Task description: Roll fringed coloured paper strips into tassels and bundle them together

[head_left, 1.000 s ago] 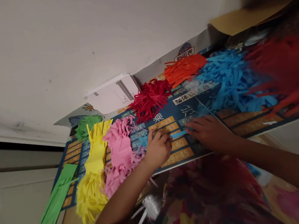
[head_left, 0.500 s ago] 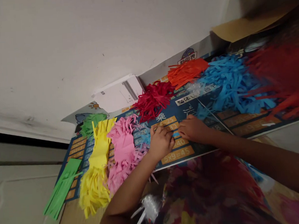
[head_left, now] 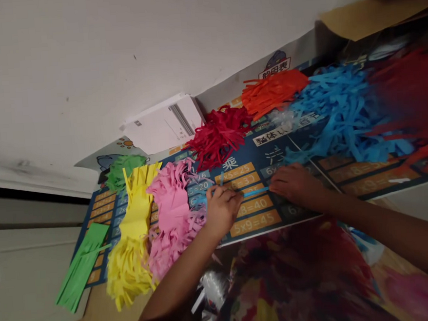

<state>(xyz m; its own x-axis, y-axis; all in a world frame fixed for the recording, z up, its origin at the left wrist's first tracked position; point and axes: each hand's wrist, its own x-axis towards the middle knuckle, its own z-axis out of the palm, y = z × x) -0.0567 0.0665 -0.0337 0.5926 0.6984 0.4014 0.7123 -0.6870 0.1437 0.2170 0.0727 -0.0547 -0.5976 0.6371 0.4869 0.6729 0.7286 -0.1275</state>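
My left hand (head_left: 222,210) and my right hand (head_left: 297,184) lie on a dark blue multiplication chart (head_left: 256,211). Between them stretches a thin blue paper strip (head_left: 255,192). The left hand's fingers are curled and pinch one end of it. My right hand holds the other end with fingers pressed together. A pink heap of cut paper fringe (head_left: 171,210) lies just left of my left hand, and a blue heap (head_left: 337,115) lies up and right of my right hand.
More fringe heaps lie on the chart: yellow (head_left: 134,244), green (head_left: 82,267), dark red (head_left: 217,136), orange (head_left: 273,93). A white box (head_left: 162,127) leans at the white wall. Brown cardboard (head_left: 358,16) sits top right. Blurred red fringe (head_left: 410,88) fills the right edge.
My hands came together half a second ago and have now drawn apart, the blue strip stretched between them. The view shifted slightly.
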